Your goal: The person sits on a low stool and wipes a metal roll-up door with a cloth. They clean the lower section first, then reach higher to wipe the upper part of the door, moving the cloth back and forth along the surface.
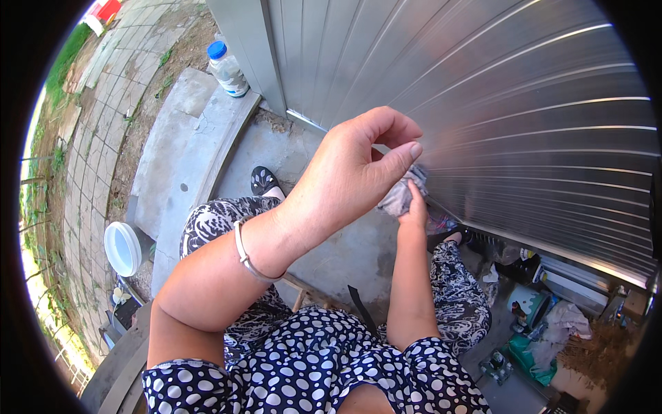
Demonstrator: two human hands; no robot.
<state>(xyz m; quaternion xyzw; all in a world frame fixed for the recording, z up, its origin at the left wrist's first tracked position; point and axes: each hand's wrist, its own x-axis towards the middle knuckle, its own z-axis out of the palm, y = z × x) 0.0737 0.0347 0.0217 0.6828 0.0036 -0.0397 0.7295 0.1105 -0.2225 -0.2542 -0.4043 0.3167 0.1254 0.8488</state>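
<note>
My left hand [365, 155] is raised in front of the ribbed metal door panel [496, 103]. Its fingers curl inward and the thumb tip comes close to the bent index finger; whatever may sit inside the curl is hidden. A pale bangle [241, 243] circles that wrist. Lower and further right, my right hand [416, 205] grips a crumpled greyish cloth [396, 200] close to the panel's lower edge. Part of the cloth lies behind my left hand's thumb.
A clear jar with a blue lid [227, 69] stands on the concrete ledge [189, 145] at the left. Below it is a white bucket [123, 248]. Rags, a green bag [531, 360] and a teal container [529, 303] clutter the lower right, beside my foot.
</note>
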